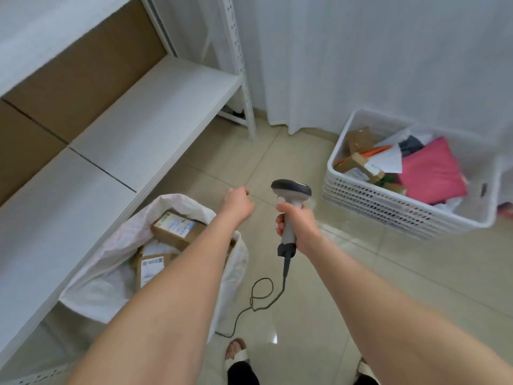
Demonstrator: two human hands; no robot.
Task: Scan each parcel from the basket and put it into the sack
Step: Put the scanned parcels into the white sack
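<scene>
Pale floor tiles (361,273) are shining. The right hand (295,227) is gripping the scanner (291,188), and the left hand (237,202) is curling empty. I think the cable (261,295), which is looping near one foot (236,352), could catch it.

I can't see left hand (237,202) fingers: curled away from me, palm side hidden, so can't tell if anything held. Left forearm covers right rim of sack (91,290) and corner of upper box (177,229). Box labels too small for me to read. Scanner (291,190) window faces away; right hand (298,226) hides trigger. Cable (285,273) far end lost at sack and forearm. Basket (388,207) right side smeared; parcels under pink mailer (433,173) hidden. Red thing (505,208) cut off at right edge, unidentifiable.
</scene>
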